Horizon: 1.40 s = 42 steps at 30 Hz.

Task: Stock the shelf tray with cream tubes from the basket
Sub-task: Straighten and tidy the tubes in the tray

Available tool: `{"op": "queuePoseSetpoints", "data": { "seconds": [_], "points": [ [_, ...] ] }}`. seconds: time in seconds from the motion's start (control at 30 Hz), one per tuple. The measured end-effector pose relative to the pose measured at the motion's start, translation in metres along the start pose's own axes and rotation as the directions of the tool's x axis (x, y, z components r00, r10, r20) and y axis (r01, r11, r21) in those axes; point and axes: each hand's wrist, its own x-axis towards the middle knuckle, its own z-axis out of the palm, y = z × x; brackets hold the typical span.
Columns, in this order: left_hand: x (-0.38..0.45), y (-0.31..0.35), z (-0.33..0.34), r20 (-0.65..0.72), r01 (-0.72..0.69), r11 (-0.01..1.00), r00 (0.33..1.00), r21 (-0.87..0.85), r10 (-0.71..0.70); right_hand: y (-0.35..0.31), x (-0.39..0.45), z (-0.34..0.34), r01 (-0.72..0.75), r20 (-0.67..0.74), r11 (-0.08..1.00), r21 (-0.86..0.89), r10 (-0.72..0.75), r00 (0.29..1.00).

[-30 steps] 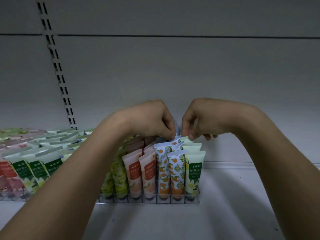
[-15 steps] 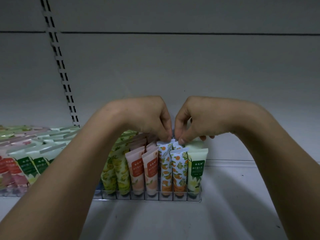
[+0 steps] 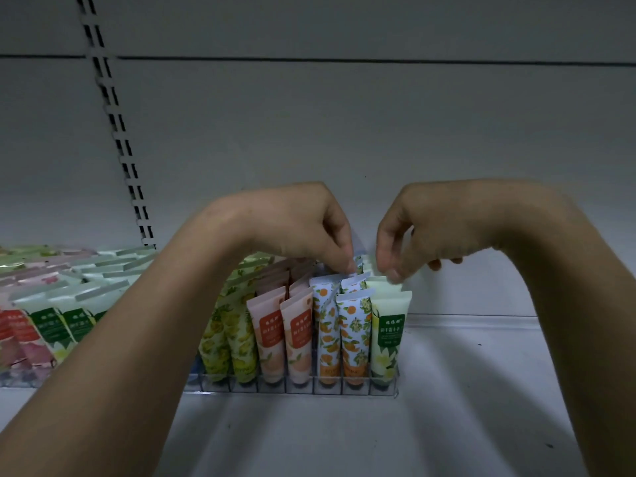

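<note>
two hands work over the back of the clear shelf tray (image 3: pixel 299 387), which sits on the white shelf (image 3: pixel 481 390) at about 6 o'clock of the view. the left hand (image 3: pixel 303 228) curls down with its fingertips (image 3: pixel 349 266) on the crimped top of an orange-print tube (image 3: pixel 354 287) in a rear row; it looks like a pinch, though the thumb side is hidden, so i cannot say how firmly it holds. the right hand (image 3: pixel 416 232), at 3 o'clock of the left, has its fingers bent in a narrow pinch, tips (image 3: pixel 394 277) touching the top of a pale green tube (image 3: pixel 383 287) behind the front green-label tube (image 3: pixel 389 335).

the tray stands nearly full: yellow-green lemon-print tubes (image 3: pixel 234 339) at 9 o'clock, then peach tubes (image 3: pixel 285 335), then orange-print, then green at the 3 o'clock end, all upright on their caps. a second display of tubes (image 3: pixel 51 304) lies at far 9 o'clock. the basket is not in view.

judging by this, the step in hand is seating and straightening tubes in the rear slots of the two right-hand columns. the next move likely calls for pressing each tube down until its cap sits in its cell, then letting go without tipping the neighbours, and reaching back to the basket for more if any slot remains open.
</note>
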Motion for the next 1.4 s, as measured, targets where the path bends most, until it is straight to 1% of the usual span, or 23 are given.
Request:
{"op": "queuePoseSetpoints", "data": {
  "seconds": [0.13,0.5,0.57,0.63,0.67,0.7,0.77,0.8,0.87,0.97,1.1,1.4],
  "points": [
    [0.002,0.002,0.005,0.046,0.013,1.000,0.999,0.016,-0.013,-0.002,0.001,0.002,0.002,0.038,1.000,-0.026,-0.001,0.999],
    [0.004,0.004,0.006,0.020,0.013,0.999,1.000,0.047,-0.014,-0.005,0.002,0.003,0.046,0.020,0.998,-0.031,-0.045,0.999],
    [0.001,0.004,0.003,-0.010,0.004,0.999,1.000,0.054,-0.004,-0.006,0.000,0.001,0.060,-0.011,0.998,-0.002,-0.060,0.998],
    [-0.005,0.004,-0.005,-0.063,0.001,0.997,0.998,0.073,0.003,-0.007,-0.004,-0.003,0.106,-0.052,0.993,0.054,-0.103,0.993],
    [-0.008,0.004,-0.009,-0.069,0.014,0.996,0.998,0.085,-0.008,-0.009,-0.007,-0.004,0.136,-0.055,0.988,0.074,-0.132,0.990],
    [-0.012,0.005,-0.013,-0.044,0.037,0.995,0.998,0.088,-0.034,-0.012,-0.008,-0.005,0.162,-0.044,0.984,0.081,-0.158,0.986],
    [-0.017,0.008,-0.015,0.070,0.101,0.991,0.992,0.083,-0.107,-0.018,-0.009,-0.003,0.188,0.001,0.980,0.068,-0.189,0.982],
    [-0.018,0.009,-0.014,0.122,0.124,0.988,0.983,0.094,-0.135,-0.021,-0.009,0.000,0.190,0.019,0.980,0.055,-0.192,0.981],
    [-0.017,0.012,-0.009,0.172,0.144,0.984,0.972,0.107,-0.161,-0.026,-0.005,0.004,0.179,0.039,0.983,0.031,-0.180,0.983],
    [-0.014,0.015,-0.005,0.176,0.144,0.985,0.971,0.095,-0.159,-0.030,-0.001,0.010,0.152,0.053,0.988,0.004,-0.152,0.987],
    [-0.016,0.013,-0.007,0.170,0.123,0.985,0.975,0.125,-0.143,-0.032,0.002,0.013,0.175,0.042,0.985,0.003,-0.175,0.984],
    [-0.016,0.010,-0.008,0.173,0.103,0.990,0.978,0.092,-0.118,-0.030,0.003,0.013,0.189,0.028,0.982,0.017,-0.189,0.982]
  ]
}}
